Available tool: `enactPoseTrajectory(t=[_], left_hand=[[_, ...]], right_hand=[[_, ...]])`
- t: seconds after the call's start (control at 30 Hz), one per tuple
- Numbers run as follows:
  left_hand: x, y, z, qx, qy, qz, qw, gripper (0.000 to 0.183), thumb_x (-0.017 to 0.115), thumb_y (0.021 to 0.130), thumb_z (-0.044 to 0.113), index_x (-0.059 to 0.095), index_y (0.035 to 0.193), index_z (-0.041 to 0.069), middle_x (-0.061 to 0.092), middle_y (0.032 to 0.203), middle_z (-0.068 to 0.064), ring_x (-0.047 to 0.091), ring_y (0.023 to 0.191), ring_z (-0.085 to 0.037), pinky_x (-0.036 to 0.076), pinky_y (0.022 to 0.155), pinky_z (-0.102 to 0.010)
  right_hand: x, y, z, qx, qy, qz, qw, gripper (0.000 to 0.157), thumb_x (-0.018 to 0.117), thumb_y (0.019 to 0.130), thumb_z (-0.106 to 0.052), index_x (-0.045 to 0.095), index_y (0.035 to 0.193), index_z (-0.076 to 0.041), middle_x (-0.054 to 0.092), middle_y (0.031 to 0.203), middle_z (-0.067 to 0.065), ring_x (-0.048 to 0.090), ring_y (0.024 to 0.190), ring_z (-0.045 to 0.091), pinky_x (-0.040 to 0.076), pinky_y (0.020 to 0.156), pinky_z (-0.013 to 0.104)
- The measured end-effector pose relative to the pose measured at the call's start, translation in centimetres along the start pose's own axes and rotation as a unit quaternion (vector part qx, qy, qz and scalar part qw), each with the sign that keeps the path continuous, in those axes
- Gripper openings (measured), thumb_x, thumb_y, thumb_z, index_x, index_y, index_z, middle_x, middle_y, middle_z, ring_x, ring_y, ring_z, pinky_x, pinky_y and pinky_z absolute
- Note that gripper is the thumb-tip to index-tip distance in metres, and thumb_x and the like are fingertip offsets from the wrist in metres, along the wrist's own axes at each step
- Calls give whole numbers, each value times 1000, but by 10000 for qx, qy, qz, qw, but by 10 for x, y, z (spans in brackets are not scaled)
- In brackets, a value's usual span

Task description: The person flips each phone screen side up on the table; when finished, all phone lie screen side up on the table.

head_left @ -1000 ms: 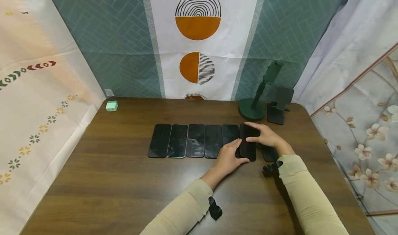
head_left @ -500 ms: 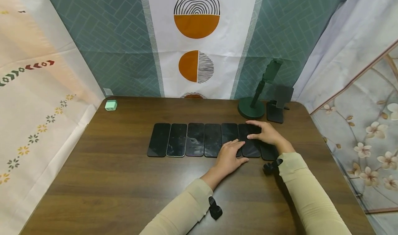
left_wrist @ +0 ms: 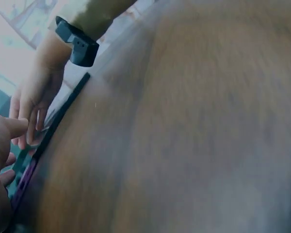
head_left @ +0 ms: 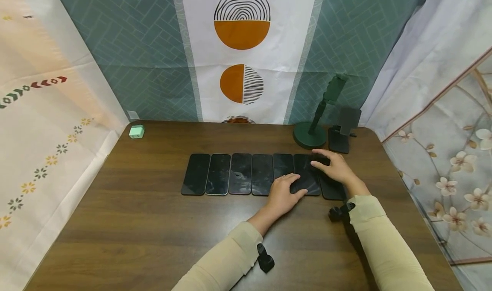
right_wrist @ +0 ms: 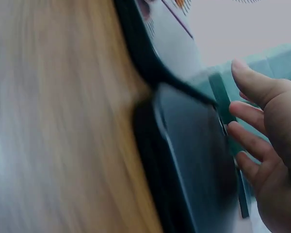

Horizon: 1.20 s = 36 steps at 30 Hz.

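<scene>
Several dark smartphones lie side by side in a row on the wooden table, long sides nearly touching. My left hand (head_left: 282,193) lies over the near part of the row, with relaxed fingers across the phone fifth from the left (head_left: 283,164) and the thumb at its right neighbour (head_left: 307,180). My right hand (head_left: 336,168) hovers over the rightmost phone (head_left: 332,189), fingers spread and partly hiding it. In the right wrist view, the fingers (right_wrist: 252,141) are apart with nothing between them. That rightmost phone sits slightly nearer the front than the others.
Behind the row on the right stand a green phone stand (head_left: 309,135) with a round base and a black folding stand (head_left: 339,140). A small mint-green block (head_left: 136,131) sits at the table's back left corner. Fabric hangs behind and at both sides.
The phone both hands held, overlapping its left neighbour, now lies flat in the row, second from the right. My right hand has let go and moved slightly right; the left has barely moved.
</scene>
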State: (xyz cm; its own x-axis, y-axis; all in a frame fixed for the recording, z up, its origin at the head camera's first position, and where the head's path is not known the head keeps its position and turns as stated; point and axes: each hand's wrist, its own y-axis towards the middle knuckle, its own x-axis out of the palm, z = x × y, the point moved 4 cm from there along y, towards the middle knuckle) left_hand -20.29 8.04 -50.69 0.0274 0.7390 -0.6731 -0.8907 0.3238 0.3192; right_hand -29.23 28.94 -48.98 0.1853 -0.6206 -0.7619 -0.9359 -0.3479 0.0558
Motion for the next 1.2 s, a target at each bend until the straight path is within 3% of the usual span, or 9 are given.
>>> enactPoseTrajectory(t=[0.17,0.3,0.5,0.63,0.77,0.93,1.2], left_hand=[[7,7,14,-8,-742,127,9972,46,78,91,29,69,128,3,68,130,-6,62,124,-18,47,106,-30],[21,15,22,-218,-1002,-72,9947,45,77,92,31,69,129,6,67,131,-3,60,125,-15,44,108,-30],[39,21,36,53,-301,-502,9983,50,76,91,40,68,132,12,65,134,2,56,129,-12,41,110,-34],[46,25,38,76,222,-631,9977,52,76,90,46,69,132,17,65,134,7,55,128,-10,40,107,-33],[48,30,40,-20,207,-592,9980,50,78,89,44,70,130,17,65,133,7,57,125,-11,42,105,-29],[52,37,42,183,-113,-717,9972,55,80,87,41,68,133,12,64,136,2,56,128,-14,41,110,-25],[63,36,42,488,404,-845,9944,71,89,75,43,67,134,11,65,134,1,56,128,-13,40,110,-23]], right_hand=[[-17,-15,16,173,-78,226,9996,49,64,102,-25,54,143,-1,53,144,26,43,137,48,33,109,66],[-25,-23,26,221,-221,47,9995,52,66,100,-24,52,144,0,51,145,28,42,136,51,33,108,68],[-28,-31,32,81,-544,-431,9976,69,77,92,-27,48,148,-2,45,149,29,41,135,52,34,106,69],[-27,-29,31,-186,-553,-387,9975,64,78,91,-23,51,144,1,46,147,29,41,134,52,34,106,69],[-26,-29,32,-255,-581,-265,9976,59,77,92,-21,54,141,2,47,143,27,43,131,51,38,103,68],[-26,-30,34,-22,-662,-95,9978,63,79,90,-20,52,142,3,50,141,27,51,125,50,46,98,64],[-25,-35,31,653,-475,41,9967,67,80,90,-26,52,144,2,55,134,36,60,113,52,51,93,62]])
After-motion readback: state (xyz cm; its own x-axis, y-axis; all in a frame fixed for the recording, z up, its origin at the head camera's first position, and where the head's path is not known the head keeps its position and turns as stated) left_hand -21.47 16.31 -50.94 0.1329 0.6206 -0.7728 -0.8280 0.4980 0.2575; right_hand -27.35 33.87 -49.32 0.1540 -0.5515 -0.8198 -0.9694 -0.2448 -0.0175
